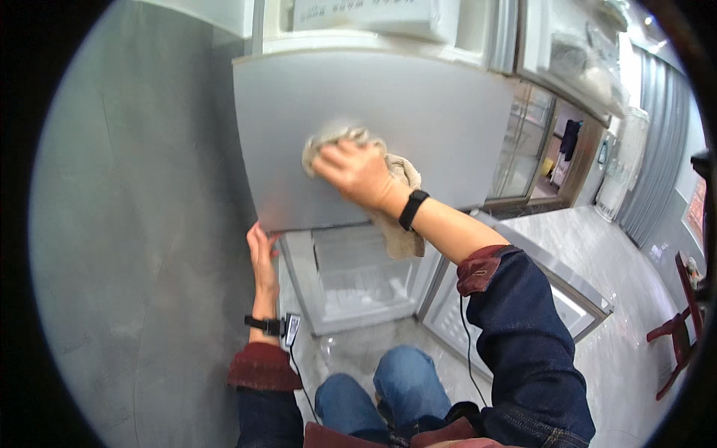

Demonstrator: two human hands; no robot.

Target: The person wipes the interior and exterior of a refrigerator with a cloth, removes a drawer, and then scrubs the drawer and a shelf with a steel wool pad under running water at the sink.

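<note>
A smooth grey refrigerator panel [441, 119], a door or drawer front, lies across the middle of the view. Bunched under my right hand [355, 172] is a beige cloth [404, 240], pressed to the panel's surface, its loose end hanging past the lower edge. The fingers of that hand are closed on the cloth and slightly blurred. At the panel's lower left corner, my left hand [263, 250] grips the edge; part of its fingers is hidden there.
Below the panel is an open white compartment [358, 272], with its door [553, 299] swung out to the right. Above, another white compartment holds a white box [373, 16]; its door [575, 52] stands open with bagged items. A grey wall [134, 224] runs close on the left. A dark red chair [676, 336] stands right.
</note>
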